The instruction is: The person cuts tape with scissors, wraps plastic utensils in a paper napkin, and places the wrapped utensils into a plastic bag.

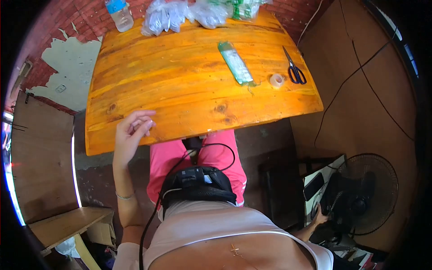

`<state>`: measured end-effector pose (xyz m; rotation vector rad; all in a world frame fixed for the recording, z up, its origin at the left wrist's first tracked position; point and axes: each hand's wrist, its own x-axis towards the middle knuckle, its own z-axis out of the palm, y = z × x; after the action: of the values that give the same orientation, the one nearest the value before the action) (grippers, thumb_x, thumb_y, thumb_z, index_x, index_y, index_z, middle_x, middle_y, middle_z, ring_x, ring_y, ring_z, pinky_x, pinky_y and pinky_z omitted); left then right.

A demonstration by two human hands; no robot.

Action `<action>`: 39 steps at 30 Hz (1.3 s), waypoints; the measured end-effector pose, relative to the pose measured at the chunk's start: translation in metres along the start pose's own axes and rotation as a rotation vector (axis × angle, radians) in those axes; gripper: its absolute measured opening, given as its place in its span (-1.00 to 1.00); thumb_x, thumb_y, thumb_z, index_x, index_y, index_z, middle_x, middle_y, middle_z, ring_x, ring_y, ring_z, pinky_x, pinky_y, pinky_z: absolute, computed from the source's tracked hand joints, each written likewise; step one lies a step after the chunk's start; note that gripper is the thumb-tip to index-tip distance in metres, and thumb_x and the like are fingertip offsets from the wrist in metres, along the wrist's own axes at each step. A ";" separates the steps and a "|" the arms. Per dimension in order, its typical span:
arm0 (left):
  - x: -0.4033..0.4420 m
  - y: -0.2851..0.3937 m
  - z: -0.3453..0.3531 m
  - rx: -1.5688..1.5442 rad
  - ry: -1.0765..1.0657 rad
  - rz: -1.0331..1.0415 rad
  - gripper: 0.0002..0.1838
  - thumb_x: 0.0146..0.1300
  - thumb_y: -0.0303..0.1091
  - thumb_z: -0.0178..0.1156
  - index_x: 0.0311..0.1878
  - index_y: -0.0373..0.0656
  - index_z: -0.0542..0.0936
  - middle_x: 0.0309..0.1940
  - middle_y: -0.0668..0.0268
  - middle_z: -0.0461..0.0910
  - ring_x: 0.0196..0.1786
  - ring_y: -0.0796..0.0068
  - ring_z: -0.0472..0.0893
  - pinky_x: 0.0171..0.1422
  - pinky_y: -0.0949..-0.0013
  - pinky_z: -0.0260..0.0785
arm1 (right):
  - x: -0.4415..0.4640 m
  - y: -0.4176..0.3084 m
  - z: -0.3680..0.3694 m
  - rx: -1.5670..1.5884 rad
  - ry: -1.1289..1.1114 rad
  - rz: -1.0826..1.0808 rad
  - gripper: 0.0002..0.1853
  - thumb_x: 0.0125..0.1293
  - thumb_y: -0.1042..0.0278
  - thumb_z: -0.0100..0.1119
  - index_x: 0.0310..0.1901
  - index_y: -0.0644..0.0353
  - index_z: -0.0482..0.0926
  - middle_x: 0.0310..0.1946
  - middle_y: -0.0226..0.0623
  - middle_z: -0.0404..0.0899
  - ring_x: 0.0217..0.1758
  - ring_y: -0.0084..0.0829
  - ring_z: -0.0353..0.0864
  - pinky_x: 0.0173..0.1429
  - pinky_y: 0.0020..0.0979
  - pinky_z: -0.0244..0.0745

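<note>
While the L hand [131, 131] is showing over the table's [180, 90] near L edge, its fingers are curling loosely, thumb apart, & it's holding nothing; can't tell if it's touching the wood. The R hand [318, 218] is reaching down, off to the R, just beside the fan [366, 195] & near a white board [309, 207]; its fingers are partly hiding, so can't tell if they're gripping anything.

The fan is standing R of the person, w/ what's looking like a phone [314, 186] lying on the board near that hand. Fan's prob. bulky but fairly light, its wire cage stiff yet prone to bending, so a solid part is offering a better hold than thin wires. Phone's looking hard, light, slick & fragile; long edges are offering the safest grip.

On the table, a flat pack [236, 64] is lying L of the tape [277, 80], looking light, soft & slippery: best pinched along both long sides. Tape is sitting near the scissors' [295, 72] handles; the blades are pointing away from the person. Bags [166, 17] & a bottle [120, 17] are sitting along the far edge.
</note>
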<state>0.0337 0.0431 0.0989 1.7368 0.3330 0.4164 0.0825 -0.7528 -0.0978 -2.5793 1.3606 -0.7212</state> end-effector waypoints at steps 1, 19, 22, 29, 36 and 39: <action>-0.003 0.000 -0.003 -0.007 0.027 -0.005 -0.78 0.22 -0.48 0.11 -0.07 -0.28 0.53 -0.41 0.36 0.55 -0.44 0.72 0.42 -0.34 0.64 0.25 | -0.014 -0.008 -0.010 0.088 0.082 -0.113 0.05 -0.40 -0.13 0.54 0.08 0.51 0.35 0.11 0.16 0.34 0.18 -0.02 0.33 0.29 -0.19 0.17; -0.008 -0.019 -0.043 -0.041 0.194 0.096 -0.81 0.20 -0.51 0.12 -0.12 -0.29 0.53 -0.43 0.35 0.54 -0.44 0.70 0.46 -0.37 0.66 0.26 | -0.295 -0.558 -0.117 0.924 -0.522 -1.319 -0.61 0.06 0.29 0.26 -0.06 0.19 0.48 -0.13 -0.09 0.48 0.01 -0.20 0.44 0.08 -0.27 0.34; -0.017 -0.024 -0.047 -0.062 0.233 0.053 -0.81 0.20 -0.49 0.12 -0.12 -0.30 0.53 -0.44 0.34 0.54 -0.46 0.69 0.45 -0.37 0.65 0.27 | -0.321 -0.574 -0.100 0.709 -0.418 -1.491 -0.57 0.08 0.24 0.22 0.02 0.12 0.46 -0.10 -0.03 0.43 -0.02 -0.10 0.40 0.05 -0.18 0.34; -0.019 -0.033 -0.058 -0.057 0.344 0.022 -0.82 0.19 -0.50 0.11 -0.14 -0.32 0.54 -0.45 0.31 0.54 -0.47 0.67 0.45 -0.36 0.63 0.27 | -0.310 -0.595 -0.066 0.616 -0.382 -1.455 -0.60 0.08 0.40 0.10 0.02 0.14 0.42 -0.28 0.06 0.37 -0.16 -0.01 0.38 -0.07 -0.08 0.36; 0.004 -0.009 -0.043 -0.165 0.157 0.114 -0.79 0.22 -0.45 0.07 -0.11 -0.35 0.49 -0.42 0.25 0.51 -0.49 0.59 0.42 -0.38 0.55 0.27 | -0.262 -0.655 -0.047 0.729 -0.634 -1.360 -0.65 0.00 0.57 0.00 -0.10 0.22 0.50 -0.24 0.12 0.51 -0.14 0.03 0.51 -0.04 -0.17 0.41; 0.002 0.032 -0.015 -0.496 -0.127 0.246 -0.69 0.19 -0.38 0.14 -0.03 -0.32 0.49 -0.18 0.15 0.50 -0.45 0.57 0.47 -0.33 0.57 0.31 | -0.227 -0.672 -0.040 0.711 -0.552 -1.272 -0.64 0.00 0.53 -0.05 -0.10 0.24 0.52 -0.17 0.12 0.52 -0.08 0.03 0.48 0.06 -0.17 0.36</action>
<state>0.0282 0.0510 0.1330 1.3093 -0.0771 0.5140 0.4536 -0.1743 0.0825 -2.4076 -0.7000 -0.3758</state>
